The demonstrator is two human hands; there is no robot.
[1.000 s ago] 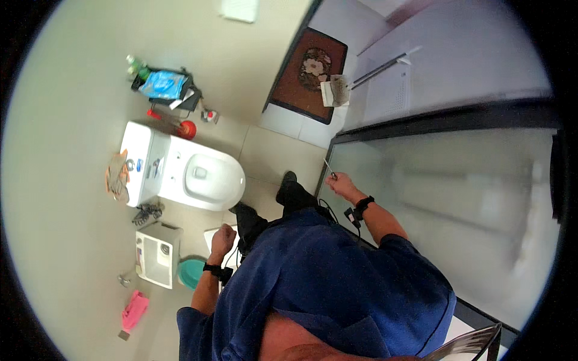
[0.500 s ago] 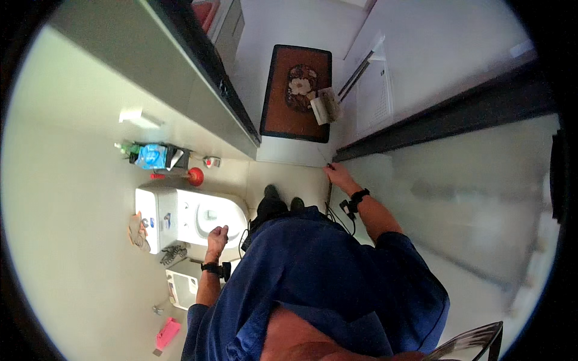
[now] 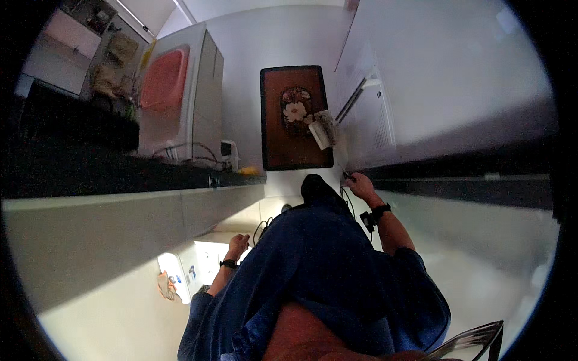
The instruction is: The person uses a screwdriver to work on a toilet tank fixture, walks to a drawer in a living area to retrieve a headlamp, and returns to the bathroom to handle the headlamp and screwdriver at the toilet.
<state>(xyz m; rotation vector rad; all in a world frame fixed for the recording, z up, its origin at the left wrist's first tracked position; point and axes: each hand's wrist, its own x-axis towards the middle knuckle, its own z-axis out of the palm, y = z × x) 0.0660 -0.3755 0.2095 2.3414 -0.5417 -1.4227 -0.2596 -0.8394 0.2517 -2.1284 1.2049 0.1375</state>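
My right hand [image 3: 361, 186], out to the right, is closed around a slim tool [image 3: 348, 175] with a dark handle and a thin shaft pointing forward. What kind of tool it is cannot be made out. My left hand [image 3: 238, 243] hangs low at my left side with its fingers curled in; nothing shows in it. Beyond it stands the white toilet [image 3: 174, 278], partly hidden by my arm. An orange-and-grey cloth or glove [image 3: 167, 287] lies by its tank. Black straps with small dark devices sit on both wrists.
A brown mat [image 3: 277, 150] with a flower pattern lies past the doorway. On its right edge rests a pale, bristly cleaning head [image 3: 322, 130] beside a dark pole [image 3: 355, 99]. A cabinet with a red basin [image 3: 165, 78] stands left, behind the dark door frame [image 3: 90, 180].
I have stepped forward into the doorway, one foot nearer the mat. The toilet has slid back to the lower left, and the red basin has come into sight. The right hand keeps its tool.
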